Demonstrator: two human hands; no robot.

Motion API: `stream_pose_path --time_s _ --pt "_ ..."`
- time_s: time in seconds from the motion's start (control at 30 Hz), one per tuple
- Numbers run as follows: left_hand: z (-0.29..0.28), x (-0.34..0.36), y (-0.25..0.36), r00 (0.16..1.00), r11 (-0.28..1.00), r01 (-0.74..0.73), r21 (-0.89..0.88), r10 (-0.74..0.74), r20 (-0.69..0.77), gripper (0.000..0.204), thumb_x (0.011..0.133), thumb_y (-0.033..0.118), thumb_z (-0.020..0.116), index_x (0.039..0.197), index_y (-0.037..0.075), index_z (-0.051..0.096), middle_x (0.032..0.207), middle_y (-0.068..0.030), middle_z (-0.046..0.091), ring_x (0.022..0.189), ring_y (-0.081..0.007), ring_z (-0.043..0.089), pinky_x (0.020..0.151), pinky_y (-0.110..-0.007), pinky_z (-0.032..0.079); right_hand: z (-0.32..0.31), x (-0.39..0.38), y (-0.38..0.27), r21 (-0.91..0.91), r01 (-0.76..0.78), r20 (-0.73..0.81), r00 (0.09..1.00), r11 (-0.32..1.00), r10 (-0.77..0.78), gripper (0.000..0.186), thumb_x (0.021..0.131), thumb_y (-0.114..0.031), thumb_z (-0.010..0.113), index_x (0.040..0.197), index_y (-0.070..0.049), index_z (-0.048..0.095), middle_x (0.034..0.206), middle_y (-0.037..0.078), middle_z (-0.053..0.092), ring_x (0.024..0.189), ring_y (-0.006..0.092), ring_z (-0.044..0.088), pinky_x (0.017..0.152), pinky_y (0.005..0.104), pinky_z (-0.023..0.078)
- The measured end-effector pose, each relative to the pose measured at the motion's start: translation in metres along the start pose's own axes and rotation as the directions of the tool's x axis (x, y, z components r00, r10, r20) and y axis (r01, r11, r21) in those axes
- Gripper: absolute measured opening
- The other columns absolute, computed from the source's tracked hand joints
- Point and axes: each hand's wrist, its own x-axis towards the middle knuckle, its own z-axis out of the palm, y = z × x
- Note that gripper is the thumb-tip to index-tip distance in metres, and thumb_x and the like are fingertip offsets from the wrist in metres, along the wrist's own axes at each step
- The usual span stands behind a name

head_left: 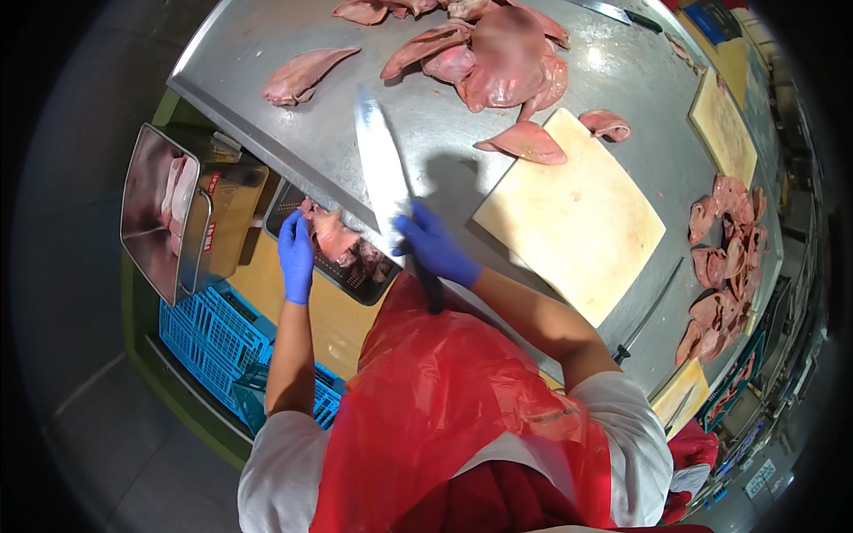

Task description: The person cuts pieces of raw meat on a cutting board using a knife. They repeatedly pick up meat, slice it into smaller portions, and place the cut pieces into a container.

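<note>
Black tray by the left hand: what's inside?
Pink meat, in or just over the black tray, has the left hand at its upper end; darker scraps lie beside it. The bottom beneath is covered, and the metal table's edge hides the far side.

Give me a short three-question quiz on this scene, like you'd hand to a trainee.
1. Which hand grips the broad-bladed knife?
2. True or false: the cutting board nearest the person stands on its edge.
3. Fill in: The left hand touches meat at a black, perforated ____.

Key:
1. The right hand.
2. False; that cutting board lies flat on the metal table.
3. Tray.
</note>
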Motion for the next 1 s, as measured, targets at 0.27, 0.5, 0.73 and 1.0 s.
stream_pose_path --time_s 0.27,0.5,0.73,1.0 --pt "0.278 -0.028 0.185 0.302 0.36 -0.908 -0.213 0.917 0.26 0.054 0.075 0.019 0.076 0.125 0.01 0.06 0.121 -0.0241 0.059 0.113 -0.0426 0.056 0.095 -0.052 0.045 -0.153 -0.152 -0.032 -0.113 0.036 -0.78 0.616 0.993 -0.111 0.022 0.104 -0.027 0.051 0.113 -0.007 0.051 0.076 0.005 0.058 0.049 0.0123 0.053 0.043 0.0263 0.046" --pt "0.521 -0.028 0.273 0.218 0.478 -0.874 -0.09 0.55 0.806 0.044 0.083 0.03 0.06 0.122 0.01 0.061 0.112 -0.0269 0.065 0.11 -0.0439 0.061 0.092 -0.05 0.049 -0.148 -0.241 -0.015 -0.105 0.15 -0.901 0.404 0.983 -0.158 0.018 0.103 -0.024 0.052 0.101 -0.007 0.047 0.072 0.006 0.057 0.047 0.0092 0.051 0.044 0.024 0.042" --pt "0.413 -0.098 0.206 0.095 0.478 -0.82 -0.314 0.656 0.749 0.033 0.081 0.017 0.062 0.111 0.003 0.061 0.101 -0.0222 0.064 0.091 -0.0368 0.063 0.084 -0.044 0.05 -0.175 -0.282 0.016 -0.12 0.061 -0.927 0.35 0.991 -0.134 0.028 0.102 -0.029 0.054 0.115 -0.004 0.052 0.072 0.004 0.059 0.052 0.0096 0.053 0.048 0.0263 0.046" --pt "0.429 -0.155 0.19 0.021 0.157 -0.977 -0.145 0.748 0.664 0.028 0.083 0.019 0.057 0.107 0.006 0.065 0.129 -0.0243 0.055 0.116 -0.0431 0.052 0.096 -0.051 0.042 -0.179 -0.252 0.003 -0.012 0.126 -0.932 0.357 0.992 -0.057 0.032 0.101 -0.032 0.054 0.115 -0.003 0.051 0.07 0.006 0.056 0.05 0.0146 0.052 0.051 0.031 0.049"
